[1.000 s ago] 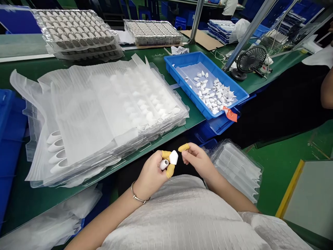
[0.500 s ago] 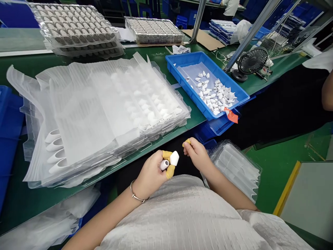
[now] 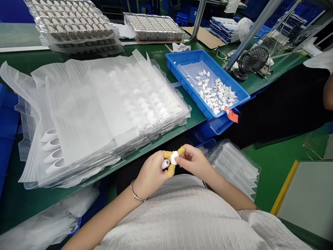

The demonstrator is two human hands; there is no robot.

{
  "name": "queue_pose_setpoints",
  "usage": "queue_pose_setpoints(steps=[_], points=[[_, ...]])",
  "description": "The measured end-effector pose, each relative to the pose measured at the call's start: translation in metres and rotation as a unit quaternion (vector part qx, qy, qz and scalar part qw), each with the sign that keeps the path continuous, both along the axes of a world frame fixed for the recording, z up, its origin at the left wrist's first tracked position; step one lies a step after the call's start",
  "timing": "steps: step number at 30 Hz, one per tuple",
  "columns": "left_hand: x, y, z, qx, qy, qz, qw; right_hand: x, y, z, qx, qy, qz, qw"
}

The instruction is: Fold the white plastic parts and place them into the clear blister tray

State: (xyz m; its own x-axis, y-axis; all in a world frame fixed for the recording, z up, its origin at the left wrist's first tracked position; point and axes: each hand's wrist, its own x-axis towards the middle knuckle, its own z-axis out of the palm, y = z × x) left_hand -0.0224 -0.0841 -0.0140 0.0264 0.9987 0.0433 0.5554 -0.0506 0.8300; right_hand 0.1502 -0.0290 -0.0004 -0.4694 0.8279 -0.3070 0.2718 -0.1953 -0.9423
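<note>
My left hand point(image 3: 152, 172), with yellow finger cots on its fingertips, pinches a small white plastic piece point(image 3: 174, 158) in front of my body. A second white hollow part point(image 3: 165, 164), its round open end showing, is tucked inside the same hand. My right hand point(image 3: 196, 160) meets the pinched piece from the right, forefinger in a yellow cot on its upper edge and thumb at its side. Beyond both hands, a blue tray point(image 3: 187, 85) holds many loose white pointed shells point(image 3: 221, 92).
Stacked clear trays under translucent sheets point(image 3: 80, 111) cover the left of the green bench point(image 3: 180, 131). More filled trays point(image 3: 75, 21) stand behind. A small black fan point(image 3: 252, 60) and a metal post point(image 3: 251, 36) are at right, near a person in black point(image 3: 283, 100).
My right hand has moved left and closed its fingers at the white piece in my left hand. The left hand stays nearly in place.
</note>
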Motion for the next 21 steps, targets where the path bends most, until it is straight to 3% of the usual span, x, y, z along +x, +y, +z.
queue_pose_setpoints(steps=[6, 10, 17, 21], points=[[-0.001, -0.001, 0.000, 0.007, 0.031, -0.013, 0.999, -0.001, 0.005, -0.005, -0.048, 0.043, 0.018, 0.998], [0.000, 0.000, -0.001, 0.013, 0.045, -0.013, 0.999, -0.002, 0.006, -0.009, -0.041, 0.061, 0.002, 0.997], [0.002, -0.002, -0.006, -0.059, -0.110, 0.002, 0.992, -0.003, 0.007, -0.013, -0.126, 0.103, -0.022, 0.986], [0.003, -0.003, -0.009, -0.081, -0.161, -0.001, 0.984, -0.002, 0.006, -0.012, -0.138, 0.126, -0.030, 0.982]])
